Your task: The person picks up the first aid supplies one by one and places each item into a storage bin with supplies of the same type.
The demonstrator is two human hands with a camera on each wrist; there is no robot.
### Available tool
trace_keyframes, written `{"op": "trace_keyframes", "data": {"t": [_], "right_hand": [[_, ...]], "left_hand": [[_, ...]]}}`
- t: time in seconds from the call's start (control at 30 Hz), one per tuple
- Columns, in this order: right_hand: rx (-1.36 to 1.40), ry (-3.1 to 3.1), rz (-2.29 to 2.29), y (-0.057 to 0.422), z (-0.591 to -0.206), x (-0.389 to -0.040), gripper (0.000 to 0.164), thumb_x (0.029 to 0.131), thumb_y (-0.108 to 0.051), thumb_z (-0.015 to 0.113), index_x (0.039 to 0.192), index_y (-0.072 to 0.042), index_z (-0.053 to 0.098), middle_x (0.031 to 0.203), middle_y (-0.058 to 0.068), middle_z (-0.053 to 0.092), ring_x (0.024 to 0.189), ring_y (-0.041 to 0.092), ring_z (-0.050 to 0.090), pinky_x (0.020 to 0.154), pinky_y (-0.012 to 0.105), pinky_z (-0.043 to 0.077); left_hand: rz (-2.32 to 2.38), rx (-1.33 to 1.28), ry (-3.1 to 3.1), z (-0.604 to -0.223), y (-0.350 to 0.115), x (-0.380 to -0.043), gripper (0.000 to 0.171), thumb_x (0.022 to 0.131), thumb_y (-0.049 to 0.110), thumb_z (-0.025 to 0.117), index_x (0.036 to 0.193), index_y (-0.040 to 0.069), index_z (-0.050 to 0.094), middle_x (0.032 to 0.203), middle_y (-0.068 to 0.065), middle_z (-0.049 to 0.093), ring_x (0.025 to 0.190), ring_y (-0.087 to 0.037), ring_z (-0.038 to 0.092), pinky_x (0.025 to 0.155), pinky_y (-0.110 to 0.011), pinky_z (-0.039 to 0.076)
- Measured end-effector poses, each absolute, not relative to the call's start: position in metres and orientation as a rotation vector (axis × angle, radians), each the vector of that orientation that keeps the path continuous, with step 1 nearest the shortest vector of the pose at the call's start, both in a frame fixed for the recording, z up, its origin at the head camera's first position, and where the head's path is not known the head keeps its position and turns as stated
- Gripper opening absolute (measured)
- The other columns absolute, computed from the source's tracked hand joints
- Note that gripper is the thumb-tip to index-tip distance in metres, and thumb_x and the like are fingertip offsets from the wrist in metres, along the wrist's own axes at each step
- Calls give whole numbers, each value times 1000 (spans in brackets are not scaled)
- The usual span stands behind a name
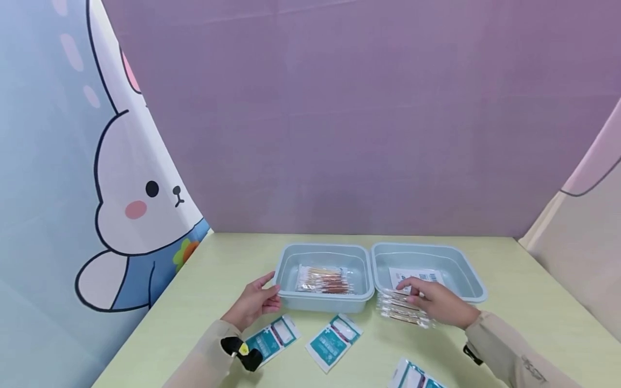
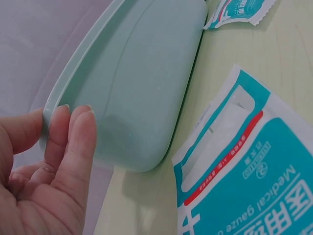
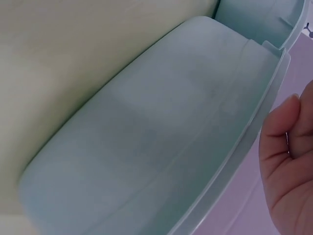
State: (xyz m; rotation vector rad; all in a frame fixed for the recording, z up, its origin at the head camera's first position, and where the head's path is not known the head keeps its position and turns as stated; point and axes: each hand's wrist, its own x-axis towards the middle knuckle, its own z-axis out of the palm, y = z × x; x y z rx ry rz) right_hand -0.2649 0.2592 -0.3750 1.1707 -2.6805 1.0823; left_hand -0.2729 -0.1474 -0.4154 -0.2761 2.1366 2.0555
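Swab packet [image 1: 402,310], clear and with thin sticks showing through, hangs from the right hand [image 1: 443,303] at the near left corner of the right tray [image 1: 458,275], in front of its rim. That hand pinches it narrowly between thumb and fingers; the left hand [image 1: 253,302] has thumb and fingertips close about the rim of the left tray [image 1: 320,304], at its near left corner. To do this handling well, I would judge it best to pinch the packet by its sealed edge, carry it level and lift it clear of the rim, since the wrapper looks slippery and the sticks could bend if pressed against the plastic. The left hand needs only a light hold on its tray; a hard pull could tip it or drag it away from its neighbour. Counted up, there are two hands, two trays standing side by side, and three teal gauze packets [image 1: 333,343] on the table [image 1: 237,256], one of them cut off by the picture's lower edge. One white packet [image 1: 429,275] lies in the right tray. Wrapped swabs [image 1: 325,280] lie in the left tray, too close together to tell how many packets they make.
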Motion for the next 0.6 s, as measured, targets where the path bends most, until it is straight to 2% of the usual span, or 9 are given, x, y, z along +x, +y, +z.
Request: {"op": "trace_keyframes", "data": {"t": [0.4,0.6], "right_hand": [[1202,-2777,1181,230,-363,-287,22,97,-2,53,119,-4,56,76,0,50,47,3,41,46,25,44],[1201,-2795,1153,214,-352,-300,25,96,2,53,120,-1,55,77,3,50,46,5,37,43,24,40]], "left_hand": [[2056,-283,2144,-417,-149,-273,55,98,13,55,148,7,34,81,-12,62,65,-18,61,65,-30,57],[2035,-280,2140,-416,-148,-273,57,98,15,56,149,7,32,83,-12,62,66,-18,62,67,-30,57]]}}
